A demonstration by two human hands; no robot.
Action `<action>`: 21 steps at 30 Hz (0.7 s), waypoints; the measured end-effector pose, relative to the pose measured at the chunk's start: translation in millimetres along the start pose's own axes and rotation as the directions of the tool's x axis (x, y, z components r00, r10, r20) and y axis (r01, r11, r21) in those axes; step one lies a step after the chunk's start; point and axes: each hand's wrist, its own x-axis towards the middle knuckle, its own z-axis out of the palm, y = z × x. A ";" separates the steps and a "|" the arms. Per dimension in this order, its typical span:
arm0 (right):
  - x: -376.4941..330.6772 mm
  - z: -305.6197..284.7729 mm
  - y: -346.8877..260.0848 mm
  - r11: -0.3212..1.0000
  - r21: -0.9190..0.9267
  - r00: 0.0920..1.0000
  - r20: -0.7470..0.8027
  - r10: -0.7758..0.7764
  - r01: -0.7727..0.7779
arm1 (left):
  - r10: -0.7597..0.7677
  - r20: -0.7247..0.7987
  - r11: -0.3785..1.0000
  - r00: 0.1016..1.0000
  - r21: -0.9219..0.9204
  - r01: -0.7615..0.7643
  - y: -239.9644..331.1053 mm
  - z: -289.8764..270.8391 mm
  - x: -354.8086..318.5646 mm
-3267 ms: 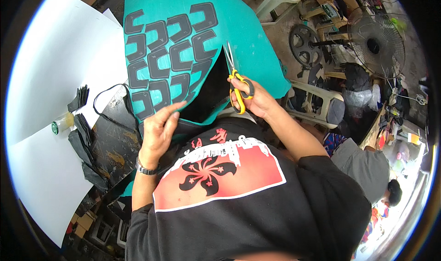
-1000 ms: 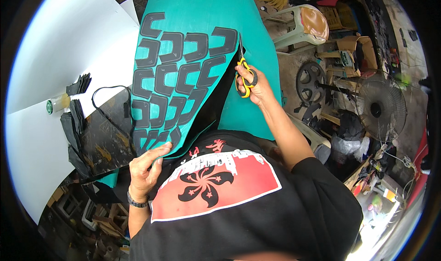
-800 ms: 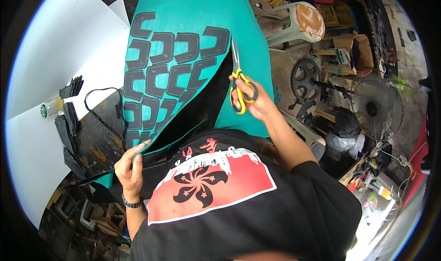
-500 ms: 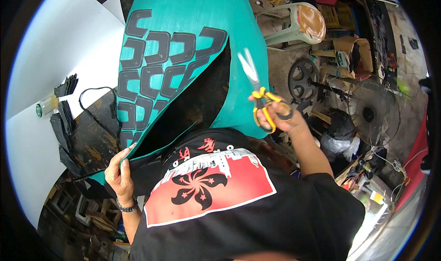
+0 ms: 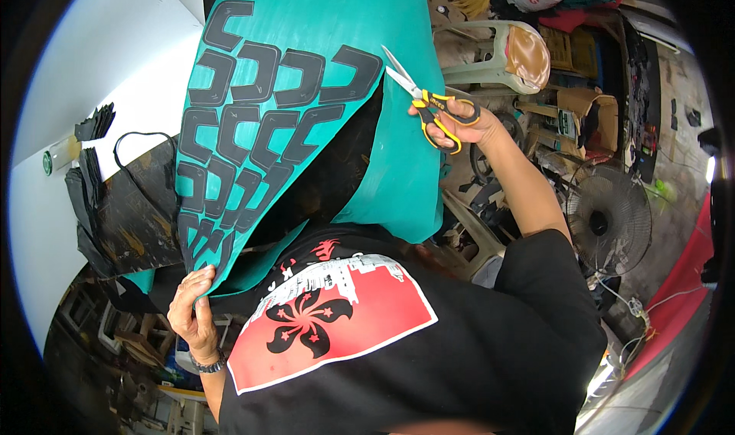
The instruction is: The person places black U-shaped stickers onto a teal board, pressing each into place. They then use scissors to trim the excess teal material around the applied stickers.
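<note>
A large teal sheet (image 5: pixel 321 14) spreads in front of me, with rows of black U-shaped pieces (image 5: pixel 256 71) on its left part. A long slit runs from its near edge up to the right of these pieces. My left hand (image 5: pixel 194 309) pinches the near corner of the sheet's left flap. In my right hand (image 5: pixel 463 125) are yellow-and-black scissors (image 5: pixel 426 102), with finger and thumb in the handles. Their blades stand apart and point up and left, with the tips close to the top of the slit.
Beside the sheet at left lie stacked black strips (image 5: pixel 88 182), a glass jar (image 5: pixel 57 158) and a white sheet (image 5: pixel 84 60). To the right are a plastic stool (image 5: pixel 501 52), a standing fan (image 5: pixel 605 220) and cardboard boxes (image 5: pixel 593 113).
My right hand has brought the scissors up and left to the slit's end, turning the blades further left. My left hand has moved slightly down and left with the flap, which now lies flatter.
</note>
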 end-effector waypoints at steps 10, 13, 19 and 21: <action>27.4 -23.2 -14.2 0.999 -0.023 0.997 0.054 0.051 -0.050 | -0.016 0.047 0.991 0.999 0.133 0.009 9.7 9.5 -11.5; 25.5 -19.6 -12.5 1.000 -0.010 0.999 0.047 0.028 -0.027 | -0.010 0.071 0.982 0.997 0.189 -0.004 13.1 10.9 -11.3; 27.1 -11.1 4.6 0.999 -0.015 0.999 -0.028 -0.044 0.043 | -0.013 0.071 0.984 0.997 0.176 0.000 15.2 14.7 -10.1; 28.5 -8.7 4.4 0.999 -0.041 0.998 -0.047 -0.035 0.033 | -0.015 0.073 0.985 0.997 0.175 0.002 15.1 14.3 -10.1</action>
